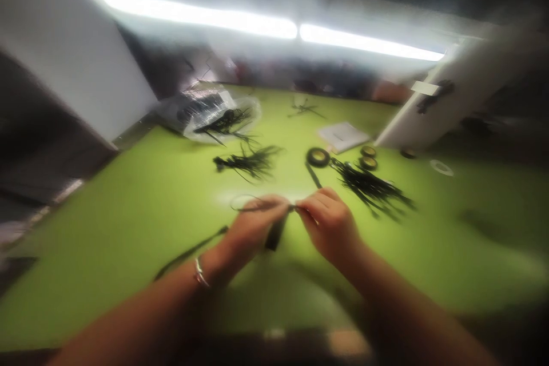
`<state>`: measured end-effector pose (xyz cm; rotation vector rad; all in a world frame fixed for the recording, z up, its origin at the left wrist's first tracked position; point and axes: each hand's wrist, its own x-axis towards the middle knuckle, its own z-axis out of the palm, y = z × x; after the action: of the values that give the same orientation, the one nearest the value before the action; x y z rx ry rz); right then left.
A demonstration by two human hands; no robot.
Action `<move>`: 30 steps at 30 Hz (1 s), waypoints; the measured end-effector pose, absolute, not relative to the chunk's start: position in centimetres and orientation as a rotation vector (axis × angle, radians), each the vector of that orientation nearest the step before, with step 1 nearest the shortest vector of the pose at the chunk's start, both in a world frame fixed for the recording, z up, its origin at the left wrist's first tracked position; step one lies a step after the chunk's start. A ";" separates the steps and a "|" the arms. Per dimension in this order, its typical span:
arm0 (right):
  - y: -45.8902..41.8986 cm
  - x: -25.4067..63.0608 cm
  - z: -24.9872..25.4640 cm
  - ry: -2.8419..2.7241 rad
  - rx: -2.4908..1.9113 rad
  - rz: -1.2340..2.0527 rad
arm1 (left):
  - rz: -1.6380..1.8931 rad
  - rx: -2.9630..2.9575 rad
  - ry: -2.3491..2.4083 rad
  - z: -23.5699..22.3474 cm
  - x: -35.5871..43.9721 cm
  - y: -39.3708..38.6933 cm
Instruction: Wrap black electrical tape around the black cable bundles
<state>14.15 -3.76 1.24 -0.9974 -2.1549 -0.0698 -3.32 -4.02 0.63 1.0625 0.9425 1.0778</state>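
My left hand (pixel 261 217) and my right hand (pixel 326 214) meet over the middle of the green table. Both are closed, fingertips pinching a thin black wire (pixel 292 208) between them. A fine loop (pixel 240 206) of it sticks out left past my left hand. Below the fingers is a dark flat strip (pixel 275 235); I cannot tell whether it is attached to the wire. Just beyond my right hand lies a roll of black tape (pixel 318 157) with a loose tail running toward that hand. A black cable (pixel 193 251) lies beside my left forearm.
Bundles of black wires lie left (pixel 249 163) and right (pixel 369 183) on the green table (pixel 128 206). Farther back are an open clear plastic bag (pixel 206 111) holding wires, a white pad (pixel 343 136) and small tape rolls (pixel 368 158). White panels (pixel 412 120) flank the table.
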 end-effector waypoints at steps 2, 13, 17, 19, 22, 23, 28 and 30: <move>-3.8 14.1 1.3 -2.206 -1.042 0.028 | 1.098 1.218 1.021 0.9 -3.3 -4.0; -4.5 13.8 1.7 -2.379 -1.114 -0.097 | 1.084 1.347 1.132 1.0 -2.9 -4.5; -4.4 13.6 1.7 -2.292 -1.030 -0.160 | 1.023 1.189 1.016 1.4 -2.9 -4.1; -4.1 13.7 1.5 -2.298 -1.004 -0.163 | 0.989 1.166 0.949 1.3 -3.0 -3.9; -3.7 14.0 1.3 -2.321 -0.958 -0.197 | 0.955 1.054 0.928 0.8 -3.5 -3.7; -3.6 14.1 1.2 -2.324 -0.943 -0.222 | 0.953 1.006 0.933 0.6 -3.6 -3.7; -3.3 14.2 0.8 -2.303 -0.885 -0.369 | 0.941 0.894 0.896 0.5 -3.8 -3.7; -3.3 14.1 0.6 -2.292 -0.866 -0.385 | 0.953 0.892 0.910 0.6 -3.6 -3.9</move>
<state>14.12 -3.34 0.55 -0.8663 -2.2918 -0.3846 -3.64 -3.87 0.64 0.8924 0.9100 0.9527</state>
